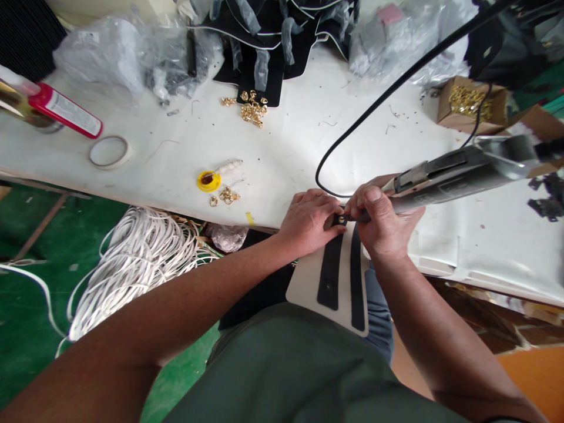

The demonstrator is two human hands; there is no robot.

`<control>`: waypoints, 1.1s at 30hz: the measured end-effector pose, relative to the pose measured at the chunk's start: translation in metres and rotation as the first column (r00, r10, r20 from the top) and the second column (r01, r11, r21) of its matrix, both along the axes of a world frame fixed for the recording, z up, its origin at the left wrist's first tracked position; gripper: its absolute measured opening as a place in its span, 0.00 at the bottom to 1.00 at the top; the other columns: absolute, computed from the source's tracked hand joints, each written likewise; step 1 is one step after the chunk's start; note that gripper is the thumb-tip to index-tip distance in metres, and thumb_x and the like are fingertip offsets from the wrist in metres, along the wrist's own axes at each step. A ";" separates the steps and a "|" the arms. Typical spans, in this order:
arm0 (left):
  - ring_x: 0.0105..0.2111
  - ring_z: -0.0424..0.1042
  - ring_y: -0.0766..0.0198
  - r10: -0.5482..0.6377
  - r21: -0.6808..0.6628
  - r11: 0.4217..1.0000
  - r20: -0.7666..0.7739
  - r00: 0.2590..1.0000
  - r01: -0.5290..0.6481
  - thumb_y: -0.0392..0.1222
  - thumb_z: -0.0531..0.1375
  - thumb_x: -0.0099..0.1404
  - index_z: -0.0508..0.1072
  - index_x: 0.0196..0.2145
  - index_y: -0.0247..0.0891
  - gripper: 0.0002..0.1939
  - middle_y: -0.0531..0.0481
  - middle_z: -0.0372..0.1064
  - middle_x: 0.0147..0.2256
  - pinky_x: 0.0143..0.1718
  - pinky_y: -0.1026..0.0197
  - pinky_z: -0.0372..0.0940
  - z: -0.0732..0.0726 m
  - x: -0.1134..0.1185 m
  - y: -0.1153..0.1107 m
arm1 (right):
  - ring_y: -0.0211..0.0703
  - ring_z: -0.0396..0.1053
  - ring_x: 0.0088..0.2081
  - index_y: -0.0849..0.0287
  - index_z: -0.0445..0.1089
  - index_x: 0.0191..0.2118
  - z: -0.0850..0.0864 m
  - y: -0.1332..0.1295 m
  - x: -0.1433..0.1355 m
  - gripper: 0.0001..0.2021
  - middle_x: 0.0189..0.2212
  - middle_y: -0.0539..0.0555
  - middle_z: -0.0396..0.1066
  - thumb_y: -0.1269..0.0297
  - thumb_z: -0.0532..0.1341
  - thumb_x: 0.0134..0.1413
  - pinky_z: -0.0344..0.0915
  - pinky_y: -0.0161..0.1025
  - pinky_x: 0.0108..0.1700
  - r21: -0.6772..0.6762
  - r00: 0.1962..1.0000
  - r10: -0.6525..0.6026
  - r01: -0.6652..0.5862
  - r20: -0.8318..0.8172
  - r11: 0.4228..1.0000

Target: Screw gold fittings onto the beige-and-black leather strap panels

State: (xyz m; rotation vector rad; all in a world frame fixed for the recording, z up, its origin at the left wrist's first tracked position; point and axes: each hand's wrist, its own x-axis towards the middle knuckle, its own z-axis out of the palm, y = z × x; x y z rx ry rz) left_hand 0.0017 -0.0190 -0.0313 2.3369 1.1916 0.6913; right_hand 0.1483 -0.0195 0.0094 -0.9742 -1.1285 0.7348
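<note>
My right hand [382,220] is wrapped round the front of a grey electric screwdriver [467,179], which slants up to the right. Its nose points left at a small gold fitting [341,218] on the end of a black strap. My left hand [311,220] is closed, pinching that strap end between thumb and fingers at the table's edge. Below my hands a beige panel [308,281] rests over my lap, with a black strap [329,276] and a second, longer dark strip [357,282] on it. The screwdriver's very tip is hidden by my fingers.
A black cord [374,111] loops over the white table [291,150]. Gold clasps [252,111] lie by black pieces at the back. Nearer stand a yellow pot [208,181] and gold rings [229,195]. A tape roll [108,151] and red bottle [66,111] are left, a box of gold parts [469,106] right.
</note>
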 end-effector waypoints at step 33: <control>0.60 0.69 0.47 0.015 -0.013 1.000 -0.009 1.000 -0.015 0.47 0.71 0.63 0.79 0.46 0.46 0.14 0.48 0.80 0.49 0.60 0.44 0.61 0.000 0.002 0.000 | 0.37 0.65 0.19 0.55 0.66 0.21 -0.011 0.005 0.009 0.20 0.19 0.48 0.67 0.54 0.73 0.55 0.63 0.38 0.21 -0.037 0.991 0.083 -0.080 0.107 0.996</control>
